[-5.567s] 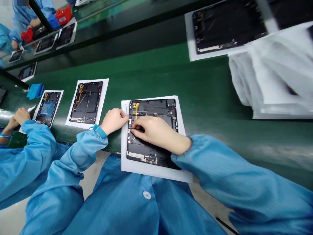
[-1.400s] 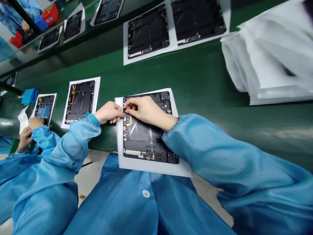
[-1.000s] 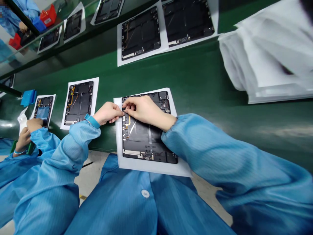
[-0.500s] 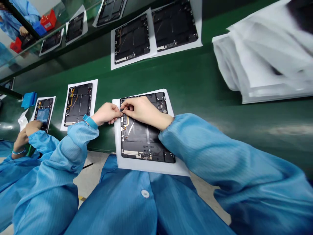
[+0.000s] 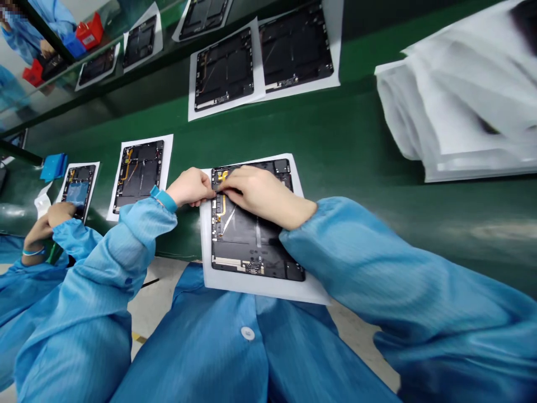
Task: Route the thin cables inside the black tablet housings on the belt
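Observation:
An opened black tablet chassis (image 5: pixel 251 240) lies on a white sheet (image 5: pixel 260 288) at the near edge of the green belt. An orange flex cable (image 5: pixel 221 206) runs down its upper left side. My left hand (image 5: pixel 191 187) is curled, its fingertips pinched at the chassis's upper left edge. My right hand (image 5: pixel 260 193) lies over the upper part of the chassis, its fingers pressed together on the flex cable near the top left corner. What the left fingertips pinch is too small to make out.
More open chassis on white sheets lie on the belt: one to the left (image 5: pixel 138 170), two further back (image 5: pixel 224 70). A co-worker's hand (image 5: pixel 52 215) rests by another unit (image 5: pixel 78 190) at far left. A stack of white foam sheets (image 5: pixel 461 106) sits at right.
Since 5.6 s ago my right hand has moved from the chassis's middle left up to its top left corner, and my left hand has followed. In the last second both hands stay there.

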A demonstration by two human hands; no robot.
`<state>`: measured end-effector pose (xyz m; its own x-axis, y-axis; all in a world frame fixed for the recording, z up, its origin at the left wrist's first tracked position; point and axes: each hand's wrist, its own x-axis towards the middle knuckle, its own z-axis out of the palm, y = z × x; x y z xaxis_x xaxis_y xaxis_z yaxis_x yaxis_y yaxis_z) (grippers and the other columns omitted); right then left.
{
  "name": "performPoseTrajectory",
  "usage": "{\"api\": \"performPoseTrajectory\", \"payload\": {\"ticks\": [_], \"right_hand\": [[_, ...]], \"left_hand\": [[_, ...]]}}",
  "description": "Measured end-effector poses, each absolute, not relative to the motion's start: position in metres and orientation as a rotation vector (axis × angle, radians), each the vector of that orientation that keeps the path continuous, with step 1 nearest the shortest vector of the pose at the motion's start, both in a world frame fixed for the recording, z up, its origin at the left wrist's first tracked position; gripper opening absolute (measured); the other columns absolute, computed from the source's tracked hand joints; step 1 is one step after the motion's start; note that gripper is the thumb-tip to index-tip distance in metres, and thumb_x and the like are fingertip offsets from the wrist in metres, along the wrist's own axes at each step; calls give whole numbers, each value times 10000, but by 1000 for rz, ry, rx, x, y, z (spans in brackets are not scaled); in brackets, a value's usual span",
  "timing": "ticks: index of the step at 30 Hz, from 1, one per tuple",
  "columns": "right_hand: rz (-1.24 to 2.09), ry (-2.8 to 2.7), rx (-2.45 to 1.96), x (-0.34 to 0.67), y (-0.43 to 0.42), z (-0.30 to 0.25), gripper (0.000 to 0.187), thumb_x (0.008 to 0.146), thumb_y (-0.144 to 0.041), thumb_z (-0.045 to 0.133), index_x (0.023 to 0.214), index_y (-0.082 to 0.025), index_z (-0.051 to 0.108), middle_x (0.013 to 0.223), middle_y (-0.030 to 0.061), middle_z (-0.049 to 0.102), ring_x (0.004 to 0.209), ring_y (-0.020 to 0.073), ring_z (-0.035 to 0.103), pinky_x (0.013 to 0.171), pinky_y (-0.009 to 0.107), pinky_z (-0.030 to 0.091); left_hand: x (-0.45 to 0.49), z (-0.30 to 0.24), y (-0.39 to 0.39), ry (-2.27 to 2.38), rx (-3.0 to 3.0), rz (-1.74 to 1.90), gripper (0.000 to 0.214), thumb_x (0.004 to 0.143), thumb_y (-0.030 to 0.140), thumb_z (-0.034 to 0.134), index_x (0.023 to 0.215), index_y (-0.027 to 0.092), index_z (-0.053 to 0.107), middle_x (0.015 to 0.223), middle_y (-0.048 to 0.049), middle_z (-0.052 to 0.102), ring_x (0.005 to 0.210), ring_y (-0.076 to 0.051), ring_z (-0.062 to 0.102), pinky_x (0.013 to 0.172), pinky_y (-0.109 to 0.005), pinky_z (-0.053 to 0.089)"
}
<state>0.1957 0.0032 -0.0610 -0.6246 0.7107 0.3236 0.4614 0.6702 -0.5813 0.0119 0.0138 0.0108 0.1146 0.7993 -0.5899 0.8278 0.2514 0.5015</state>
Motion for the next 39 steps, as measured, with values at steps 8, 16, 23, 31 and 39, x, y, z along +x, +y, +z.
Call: {"api": "performPoseTrajectory", "payload": {"ticks": [8, 16, 23, 31, 39], "right_hand": [[344, -2583, -943, 210, -6, -54, 294, 977, -145, 514, 988, -149, 808, 949, 123, 719, 884, 242, 600, 822, 354, 468], [230, -2646, -1098, 209, -11, -44, 318, 991, -150, 487, 976, -117, 803, 895, 136, 689, 845, 243, 556, 763, 354, 403], [209, -2666, -1145, 208, -10, -43, 347, 995, -120, 461, 1018, -124, 808, 930, 134, 702, 871, 250, 564, 773, 358, 386], [147, -2685, -1133, 206, -7, -42, 334, 987, -99, 471, 908, -116, 795, 857, 136, 680, 817, 240, 538, 723, 355, 335], [34, -2727, -1040, 209, -16, -39, 338, 988, -100, 462, 858, -122, 774, 851, 143, 688, 847, 252, 572, 723, 362, 363]], "left_hand": [[14, 13, 29, 1486, 2235, -225, 90, 741, 177, 741, 662, 156, 703, 647, -6, 673, 639, -145, 596, 680, -265, 431], [7, -1, 41, 1258, 2284, -136, 69, 743, 106, 704, 707, 146, 747, 672, 1, 689, 654, -135, 584, 689, -263, 394], [9, -9, 46, 1228, 2264, -112, 69, 746, 125, 745, 680, 142, 738, 655, 7, 684, 641, -125, 584, 678, -260, 388], [13, -5, 42, 1244, 2340, -168, 111, 801, 173, 707, 699, 145, 740, 685, -29, 711, 678, -153, 610, 713, -276, 412], [18, -7, 35, 1329, 2359, -156, 74, 812, 144, 707, 739, 156, 704, 715, -31, 696, 702, -173, 621, 723, -291, 437]]}}
